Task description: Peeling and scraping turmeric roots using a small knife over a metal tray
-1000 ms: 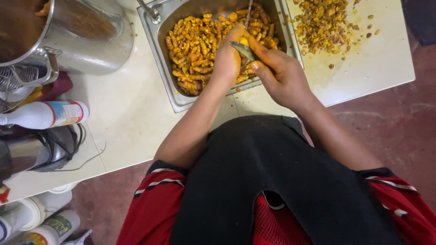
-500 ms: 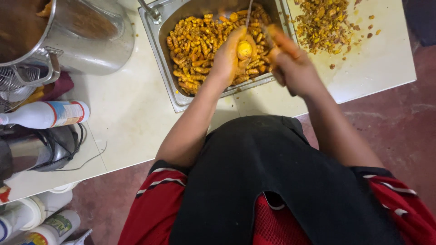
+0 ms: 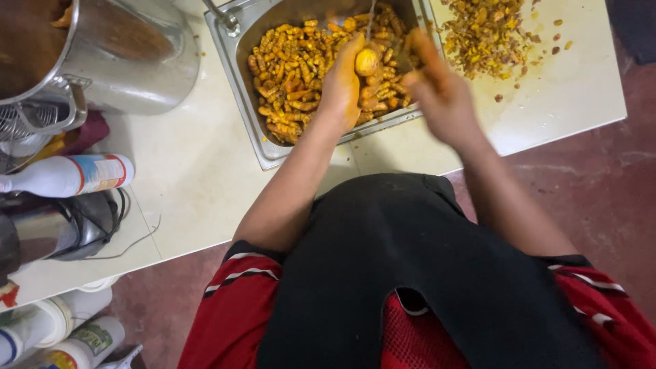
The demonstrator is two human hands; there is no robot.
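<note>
A small, firm-looking, knobbly yellow-orange root piece (image 3: pixel 367 61), probably slippery, is pinched by the left hand (image 3: pixel 344 82) above the steel sink (image 3: pixel 236 61); the blurred right hand's (image 3: pixel 437 89) grip cannot be told.

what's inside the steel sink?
The sink holds a heap of yellow-orange root pieces. The left hand holds one piece over it. The hands and heap hide its bottom.

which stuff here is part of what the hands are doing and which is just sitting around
In use:
- left hand holding a peeled yellow root piece
- right hand, blurred, grip unclear
- steel sink basin full of yellow-orange roots
- heap of brownish peelings on the counter

Lying about:
- large steel pot
- white plastic bottle on its side
- bottles lower left
</note>
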